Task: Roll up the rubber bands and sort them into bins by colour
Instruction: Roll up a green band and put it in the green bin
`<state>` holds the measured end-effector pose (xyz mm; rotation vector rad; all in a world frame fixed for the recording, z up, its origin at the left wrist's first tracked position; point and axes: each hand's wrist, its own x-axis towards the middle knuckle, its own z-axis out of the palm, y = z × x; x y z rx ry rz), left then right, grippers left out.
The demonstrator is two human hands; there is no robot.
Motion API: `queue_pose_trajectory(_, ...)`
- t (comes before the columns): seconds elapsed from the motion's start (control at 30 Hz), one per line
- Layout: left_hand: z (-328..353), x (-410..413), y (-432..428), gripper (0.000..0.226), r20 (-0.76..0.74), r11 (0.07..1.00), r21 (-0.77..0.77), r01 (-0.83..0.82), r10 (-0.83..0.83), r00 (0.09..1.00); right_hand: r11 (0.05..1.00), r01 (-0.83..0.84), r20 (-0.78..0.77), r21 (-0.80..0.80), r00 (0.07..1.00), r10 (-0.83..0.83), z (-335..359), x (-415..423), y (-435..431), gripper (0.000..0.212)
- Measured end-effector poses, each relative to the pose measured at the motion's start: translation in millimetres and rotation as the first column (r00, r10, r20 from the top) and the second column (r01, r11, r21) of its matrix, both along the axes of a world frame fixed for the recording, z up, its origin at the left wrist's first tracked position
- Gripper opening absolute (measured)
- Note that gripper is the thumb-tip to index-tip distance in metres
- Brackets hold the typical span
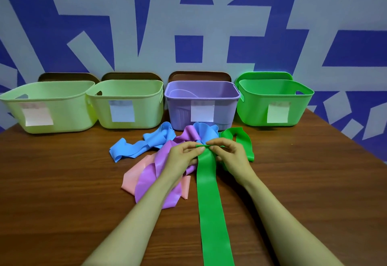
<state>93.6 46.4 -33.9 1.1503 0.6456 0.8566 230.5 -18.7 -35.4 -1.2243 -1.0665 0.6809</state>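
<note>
1. The left hand (pixel 184 153) and right hand (pixel 228 153) meet at centre frame, fingers curled, both pinching the rolled far end of the green band (pixel 209 192).
2. The green band runs flat down the tabletop (pixel 62 182) to the bottom edge.
3. Blue (pixel 136 147), purple (pixel 150 177) and pink (pixel 130 178) bands lie heaped left of it.
4. Four bins line the wall: two pale yellow-green (pixel 52 106) (pixel 127 104), one purple (pixel 201 102), one green (pixel 274 102).

Green band (pixel 209 192), far end between both hands' fingers (pixel 198 150), four bins behind.
</note>
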Motion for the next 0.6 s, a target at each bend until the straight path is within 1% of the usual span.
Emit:
queue_pose_trajectory(0.07,1.3,0.2,-1.2,0.01,0.017,1.0,-0.02,0.023,-0.023,1.0,1.0,0.013,0.019,0.007,1.0,-0.013,-1.8,0.7,-0.1,0.028)
queue_pose_trajectory(0.2,1.7,0.4,-1.8,0.009,0.042,0.997,-0.07,-0.018,0.021,0.999,0.999,0.023,0.122,0.025,0.992,-0.025,-3.4,0.7,-0.2,0.03)
queue_pose_trajectory(0.27,1.7,0.6,-1.9,0.009,0.046,0.997,-0.068,-0.035,0.038,0.998,1.0,0.017,0.147,0.021,0.989,-0.02,-4.0,0.9,-0.2,0.03)
queue_pose_trajectory(0.33,1.6,0.6,-2.5,0.009,0.039,0.998,-0.041,-0.053,0.054,0.998,1.0,-0.006,0.139,0.001,0.99,0.006,-2.8,1.5,-0.8,0.028)
queue_pose_trajectory(0.43,-0.3,0.9,-2.0,0.014,-0.019,0.995,0.05,-0.09,0.091,0.996,0.999,-0.033,0.118,-0.034,0.992,0.037,0.6,1.6,-3.8,0.013)
queue_pose_trajectory(0.5,-1.1,1.3,-2.5,0.013,-0.051,0.992,0.086,-0.097,0.102,0.994,0.998,-0.043,0.075,-0.044,0.996,0.046,-0.2,1.4,-3.2,0.006)
queue_pose_trajectory(0.6,-0.3,1.1,-5.4,0.011,-0.052,0.992,0.082,-0.096,0.1,0.994,0.997,-0.044,0.015,-0.064,0.999,0.045,-3.6,3.4,0.2,0.009)
